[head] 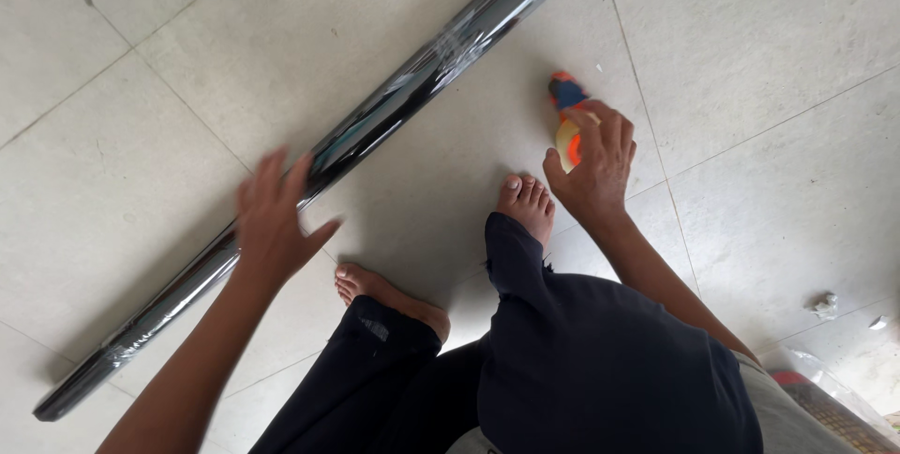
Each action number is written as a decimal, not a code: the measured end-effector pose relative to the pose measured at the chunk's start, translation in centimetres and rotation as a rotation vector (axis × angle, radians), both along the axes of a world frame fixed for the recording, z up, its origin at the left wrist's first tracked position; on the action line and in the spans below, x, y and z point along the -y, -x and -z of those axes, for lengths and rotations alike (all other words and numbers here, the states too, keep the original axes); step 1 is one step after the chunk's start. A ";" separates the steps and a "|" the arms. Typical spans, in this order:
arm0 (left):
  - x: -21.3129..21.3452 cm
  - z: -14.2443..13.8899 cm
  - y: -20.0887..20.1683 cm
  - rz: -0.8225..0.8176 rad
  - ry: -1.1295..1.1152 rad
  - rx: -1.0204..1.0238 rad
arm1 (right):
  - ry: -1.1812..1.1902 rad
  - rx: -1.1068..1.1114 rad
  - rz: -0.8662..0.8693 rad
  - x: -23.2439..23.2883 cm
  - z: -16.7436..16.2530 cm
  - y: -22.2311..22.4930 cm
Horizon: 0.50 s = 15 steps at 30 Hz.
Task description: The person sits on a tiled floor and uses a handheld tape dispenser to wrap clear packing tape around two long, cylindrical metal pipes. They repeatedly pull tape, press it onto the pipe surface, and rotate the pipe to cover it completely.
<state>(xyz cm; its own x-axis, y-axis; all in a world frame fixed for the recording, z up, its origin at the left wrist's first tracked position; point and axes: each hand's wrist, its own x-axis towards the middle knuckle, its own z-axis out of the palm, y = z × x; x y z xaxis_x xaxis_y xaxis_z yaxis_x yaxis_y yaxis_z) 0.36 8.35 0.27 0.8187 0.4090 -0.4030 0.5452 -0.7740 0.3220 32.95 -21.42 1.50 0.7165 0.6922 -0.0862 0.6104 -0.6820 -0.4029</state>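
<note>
A long dark roll of glossy film (412,89), wrapped in clear plastic, lies slantwise across the pale tiled floor (141,107). My left hand (274,220) hovers over the roll's middle with its fingers spread, holding nothing; it is blurred. My right hand (592,159) grips an orange, yellow and blue hand tool (566,107), most likely a utility knife, low over the floor to the right of the roll. My two bare feet, one (389,297) on the left and the other (527,203) on the right, stand between the hands, in dark trousers.
A crumpled scrap of paper (825,304) and a small white bit (878,323) lie on the tiles at the right. A clear plastic bag over something red and brown (825,398) sits at the bottom right corner.
</note>
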 end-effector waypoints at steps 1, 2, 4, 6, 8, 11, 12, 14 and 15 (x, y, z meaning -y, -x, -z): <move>0.6 0.5 -3.4 0.010 0.019 0.004 | 0.023 0.007 0.010 0.4 0.4 0.0; 1.3 0.9 -6.5 0.021 0.048 0.034 | 0.048 0.013 0.021 0.9 0.7 0.0; 2.7 1.9 -12.3 0.036 0.033 0.133 | 0.067 0.180 0.045 2.2 1.3 -0.3; 3.7 2.8 -16.6 -0.016 -0.061 0.294 | 0.061 0.189 0.122 3.6 1.9 -1.3; 4.0 3.5 -18.6 -0.090 0.024 0.235 | 0.040 0.036 0.257 5.1 2.5 -2.8; 3.8 4.0 -17.2 -0.062 0.078 0.249 | -0.015 -0.121 0.185 6.5 3.5 -5.2; 3.6 4.0 -15.7 -0.028 0.084 0.267 | 0.016 -0.092 0.163 6.7 3.8 -5.8; 3.3 3.6 -11.7 0.005 0.124 0.189 | 0.075 -0.050 0.106 6.6 4.1 -6.3; 3.1 3.3 -9.6 0.007 0.119 0.141 | 0.109 -0.142 0.123 6.3 4.0 -6.4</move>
<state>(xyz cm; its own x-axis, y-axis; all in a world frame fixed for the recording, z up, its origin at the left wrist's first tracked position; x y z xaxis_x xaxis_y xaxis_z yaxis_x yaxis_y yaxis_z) 9.93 5.29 -3.01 0.8729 0.3598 -0.3296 0.4834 -0.7294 0.4841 39.37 -27.75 -2.52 0.7701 0.5817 -0.2620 0.4624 -0.7918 -0.3990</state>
